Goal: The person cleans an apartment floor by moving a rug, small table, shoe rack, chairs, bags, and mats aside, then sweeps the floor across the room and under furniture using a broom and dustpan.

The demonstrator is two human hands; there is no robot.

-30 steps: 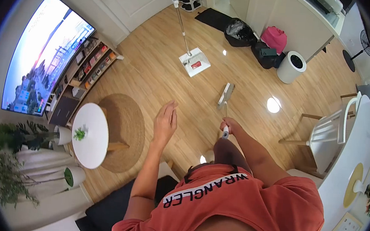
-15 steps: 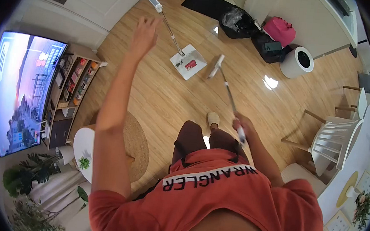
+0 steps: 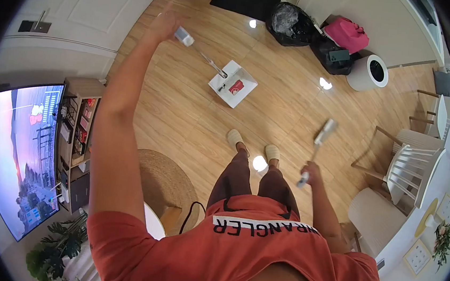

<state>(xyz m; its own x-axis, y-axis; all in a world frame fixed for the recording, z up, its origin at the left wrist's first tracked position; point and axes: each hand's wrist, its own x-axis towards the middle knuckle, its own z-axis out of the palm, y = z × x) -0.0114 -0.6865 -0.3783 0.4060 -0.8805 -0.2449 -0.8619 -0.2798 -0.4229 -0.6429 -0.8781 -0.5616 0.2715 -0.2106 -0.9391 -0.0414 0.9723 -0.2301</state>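
A white long-handled dustpan (image 3: pixel 248 91) stands on the wood floor, holding a red packet (image 3: pixel 235 87) and small dark debris. Its thin pole slants up and left to a white grip. Around the upper end of that grip my left hand (image 3: pixel 164 26) is closed, its fingers blurred by motion. Over on the right, my right hand (image 3: pixel 313 172) is closed on the handle of a broom with a white grip. The broom's narrow head (image 3: pixel 326 130) points away from me, blurred, and whether it touches the floor I cannot tell.
Black bags (image 3: pixel 294 26), a pink bag (image 3: pixel 347 34) and a white bin (image 3: pixel 367 74) line the far wall. White chairs (image 3: pixel 407 172) stand right. A lit television (image 3: pixel 21 149), a shelf unit (image 3: pixel 84 133) and a round woven rug (image 3: pixel 165 181) are left.
My left hand has come onto the dustpan's grip, which it was beside earlier. My right hand has swung the broom to the right, away from the dustpan. The view has shifted and turned.
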